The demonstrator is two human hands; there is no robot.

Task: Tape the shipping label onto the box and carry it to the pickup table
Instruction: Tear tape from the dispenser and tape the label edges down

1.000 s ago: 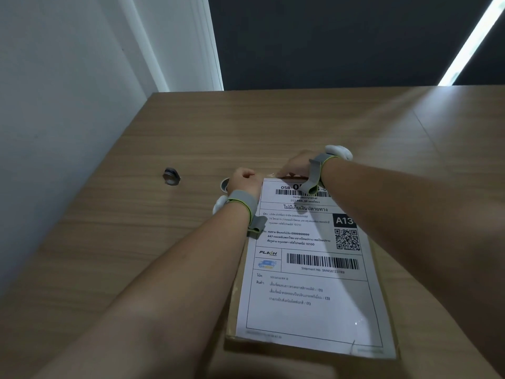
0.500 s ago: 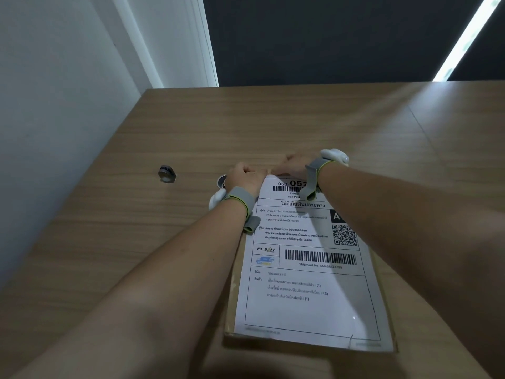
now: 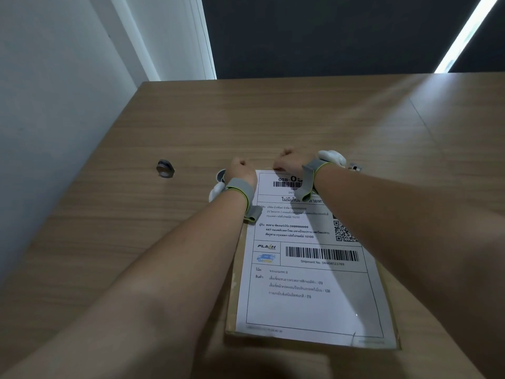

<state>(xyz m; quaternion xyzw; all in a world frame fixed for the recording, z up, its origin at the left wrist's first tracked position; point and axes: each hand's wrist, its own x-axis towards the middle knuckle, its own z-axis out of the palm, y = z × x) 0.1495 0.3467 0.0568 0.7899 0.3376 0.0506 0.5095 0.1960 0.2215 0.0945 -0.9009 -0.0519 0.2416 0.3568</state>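
Shipping label (image 3: 308, 272) lies flat on the box (image 3: 232, 310) at lower centre of the wooden table (image 3: 273, 119), and we see our left hand (image 3: 241, 173) and right hand (image 3: 289, 162) curled at its top edge, their grasp indiscernible.

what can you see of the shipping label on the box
The shipping label is a white paper sheet lying flat on top of the brown cardboard box, covering nearly all of its upper face. It carries black print: barcodes, a QR code, Thai text, a Flash logo and a shipment number. The left hand and the right hand rest at its far edge; the forearms hide parts. Any tape is too unclear to tell.
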